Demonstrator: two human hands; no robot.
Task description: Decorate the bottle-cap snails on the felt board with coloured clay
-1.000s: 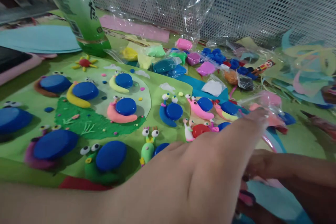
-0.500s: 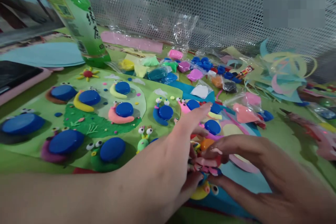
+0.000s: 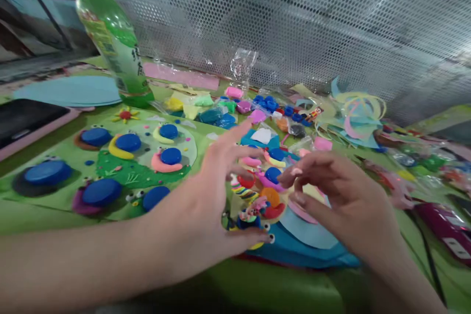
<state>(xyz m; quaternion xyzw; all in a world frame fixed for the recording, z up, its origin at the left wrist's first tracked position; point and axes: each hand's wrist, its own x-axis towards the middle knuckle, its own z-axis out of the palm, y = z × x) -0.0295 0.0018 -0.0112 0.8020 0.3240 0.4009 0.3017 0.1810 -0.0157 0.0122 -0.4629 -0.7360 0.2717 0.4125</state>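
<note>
Left forearm enters from lower left. Left hand [image 3: 209, 206] raised, palm facing right, fingers spread wide, thumb low near blue sheet [image 3: 294, 250], index pointing away; holds nothing. Right hand [image 3: 342, 196] enters from lower right, fingers loosely curled toward left hand, tips apart, empty. Between hands: clay figures [image 3: 257, 196] on blue sheet, just below fingertips; contact unclear. Left of them: green board [image 3: 44, 147] with blue caps [image 3: 101, 191]. Farther: clay packets [image 3: 221, 113], bottle [image 3: 114, 44], mesh [image 3: 294, 14] behind.
</note>
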